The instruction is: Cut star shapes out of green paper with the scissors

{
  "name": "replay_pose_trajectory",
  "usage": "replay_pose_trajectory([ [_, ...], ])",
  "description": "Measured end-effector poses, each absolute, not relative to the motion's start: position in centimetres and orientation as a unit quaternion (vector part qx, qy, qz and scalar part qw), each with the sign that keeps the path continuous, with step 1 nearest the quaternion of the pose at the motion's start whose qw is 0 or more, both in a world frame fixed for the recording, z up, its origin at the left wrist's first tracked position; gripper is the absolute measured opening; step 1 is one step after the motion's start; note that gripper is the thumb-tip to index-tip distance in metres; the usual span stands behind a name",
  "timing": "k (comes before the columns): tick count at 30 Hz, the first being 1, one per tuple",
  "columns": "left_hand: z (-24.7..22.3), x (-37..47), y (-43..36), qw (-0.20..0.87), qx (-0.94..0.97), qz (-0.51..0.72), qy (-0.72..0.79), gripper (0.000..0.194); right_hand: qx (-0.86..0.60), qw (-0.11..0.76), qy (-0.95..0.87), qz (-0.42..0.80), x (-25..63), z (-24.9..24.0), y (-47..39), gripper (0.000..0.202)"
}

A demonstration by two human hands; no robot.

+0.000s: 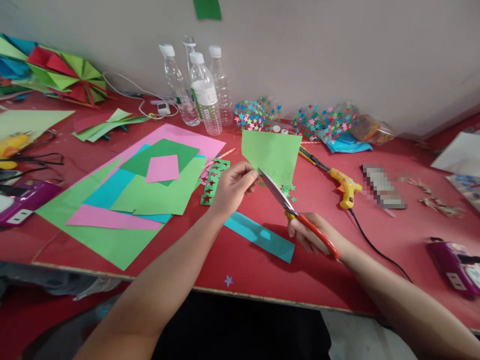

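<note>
Red-handled scissors point(278, 192) are gripped in my right hand point(313, 232), their blades pointing up and left and looking closed. The blade tip reaches the fingertips of my left hand point(234, 187), which are pinched together; what they hold is too small or hidden to make out. Behind the fingers and blades is a light green paper sheet point(275, 150); whether my left hand touches it, I cannot tell. Small green paper stars point(291, 195) lie by its lower edge. Beside my left wrist is a green strip with star-shaped cutouts point(210, 187). A blue paper strip point(262, 236) lies below the hands.
Layered coloured paper point(123, 245) covers the left side. Several plastic bottles point(205, 95) stand at the wall beside star-covered clear objects point(253, 116). Rightward are a yellow glue gun point(347, 187), a phone-shaped blurred object point(384, 187) and a purple box point(452, 265). A star point(228, 281) lies near the front edge.
</note>
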State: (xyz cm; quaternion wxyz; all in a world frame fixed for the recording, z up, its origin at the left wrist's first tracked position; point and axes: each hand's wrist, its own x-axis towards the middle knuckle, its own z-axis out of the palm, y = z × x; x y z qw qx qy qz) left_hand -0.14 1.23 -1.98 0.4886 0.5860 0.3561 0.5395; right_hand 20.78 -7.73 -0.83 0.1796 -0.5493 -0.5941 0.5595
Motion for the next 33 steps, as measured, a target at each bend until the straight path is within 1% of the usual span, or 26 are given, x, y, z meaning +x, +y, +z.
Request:
replay_pose_trajectory([
  [8, -2.31, -0.02, 1.36, 0.532, 0.548, 0.547, 0.343, 0.015, -0.556, 0.187, -0.58, 0.565, 20.9, -0.92, -7.61, 0.048],
  [12, -2.35, 0.44, 1.05, 0.549, 0.53, 0.555, 0.332, 0.013, -0.567, 0.181, -0.565, 0.571, 20.76, -1.34, -7.7, 0.048],
  [21, -1.8, 0.19, 0.76, 0.499, 0.554, 0.55, 0.376, 0.015, -0.564, 0.182, -0.573, 0.566, 20.66, -1.03, -7.65, 0.043],
  [33, -1.9, -0.02, 0.97, 0.488, 0.566, 0.545, 0.38, 0.015, -0.564, 0.178, -0.582, 0.558, 20.65, -1.19, -7.61, 0.045],
])
